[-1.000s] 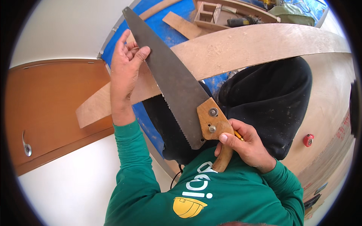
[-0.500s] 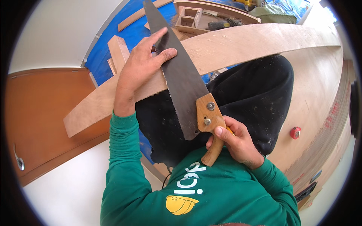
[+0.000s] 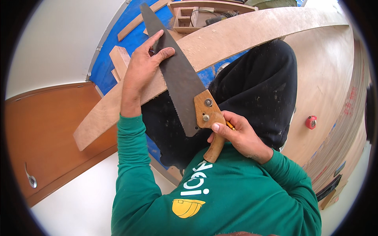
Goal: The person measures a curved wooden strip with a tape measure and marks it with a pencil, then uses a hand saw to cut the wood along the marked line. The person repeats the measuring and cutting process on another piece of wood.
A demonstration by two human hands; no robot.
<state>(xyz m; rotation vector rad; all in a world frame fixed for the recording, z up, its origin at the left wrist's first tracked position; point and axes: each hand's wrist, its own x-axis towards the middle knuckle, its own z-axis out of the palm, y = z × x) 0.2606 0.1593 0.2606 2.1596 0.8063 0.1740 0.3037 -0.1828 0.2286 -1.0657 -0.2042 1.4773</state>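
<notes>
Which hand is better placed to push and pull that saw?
Probably the right hand: it already grips the wooden handle. The left hand lies against the blade nearer the tip, thumb and forefinger on its face.

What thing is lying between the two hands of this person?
The handsaw: the head view shows it slanting from the left hand to the right hand, black trousers partly behind it.

We hold one saw (image 3: 183,78): grey toothed blade (image 3: 176,65), brown wooden handle (image 3: 216,115), two bolts (image 3: 208,102); slanted, tip to upper left. Also held: one yellow pencil (image 3: 230,125), beside the handle.
</notes>
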